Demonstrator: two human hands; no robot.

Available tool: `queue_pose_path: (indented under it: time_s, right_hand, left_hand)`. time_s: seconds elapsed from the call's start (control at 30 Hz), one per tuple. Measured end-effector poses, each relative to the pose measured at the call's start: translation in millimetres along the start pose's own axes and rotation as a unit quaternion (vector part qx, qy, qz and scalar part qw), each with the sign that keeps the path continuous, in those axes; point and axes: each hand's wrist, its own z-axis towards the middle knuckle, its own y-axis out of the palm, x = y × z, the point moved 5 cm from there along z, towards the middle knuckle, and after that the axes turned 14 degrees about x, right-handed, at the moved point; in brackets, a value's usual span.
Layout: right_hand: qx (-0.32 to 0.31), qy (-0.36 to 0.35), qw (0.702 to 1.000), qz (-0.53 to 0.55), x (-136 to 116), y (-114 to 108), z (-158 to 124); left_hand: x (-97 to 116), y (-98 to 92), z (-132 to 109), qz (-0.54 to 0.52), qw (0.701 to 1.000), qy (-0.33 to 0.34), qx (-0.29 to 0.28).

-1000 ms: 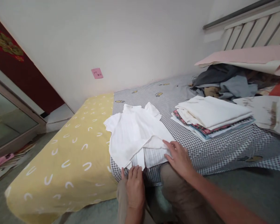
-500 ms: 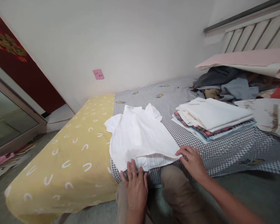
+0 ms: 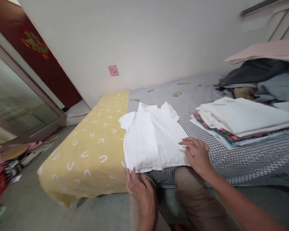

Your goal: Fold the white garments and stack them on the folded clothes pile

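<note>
A small white shirt lies flat on the checked bed sheet, its hem toward me. My right hand rests flat on the shirt's lower right edge, fingers stretched out. At the hem's left corner is my left hand, fingers extended and touching the cloth's edge, over my knee. Neither hand holds anything.
A stack of folded clothes sits on the bed to the right, with a loose pile of dark garments behind it. A yellow patterned cover spreads over the bed's left part. Clutter lies on the floor at far left.
The shirt's folded-over right flap has been spread out, so it now lies flat. My right hand slid along its lower right edge. The view has shifted to the left.
</note>
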Motion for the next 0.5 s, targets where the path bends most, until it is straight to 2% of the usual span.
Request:
queue_pose_path:
  time_s: [0.13,0.2,0.27,0.33,0.4,0.5]
  right_hand:
    - [-0.139,-0.074,0.987,-0.008,-41.7,71.0,24.2]
    - [-0.236,-0.074,0.969,-0.012,-49.8,108.7,20.3]
    - [-0.314,-0.066,0.947,-0.024,-50.6,137.4,7.6]
    - [-0.344,-0.068,0.936,-0.036,-48.2,153.3,-6.1]
    - [-0.335,-0.078,0.938,-0.039,-45.4,158.5,-15.4]
    - [-0.314,-0.094,0.944,-0.030,-43.3,157.3,-20.5]
  left_hand:
    - [-18.3,8.5,6.9,-0.084,0.989,-0.125,0.006]
    - [-28.5,10.5,7.5,-0.114,0.979,-0.169,0.010]
    - [-37.7,12.1,6.2,-0.137,0.969,-0.207,0.008]
    - [-43.3,13.4,4.4,-0.148,0.963,-0.227,0.001]
    - [-43.1,13.8,3.8,-0.136,0.967,-0.216,0.001]
    - [-29.4,14.3,8.0,-0.064,0.989,-0.134,0.014]
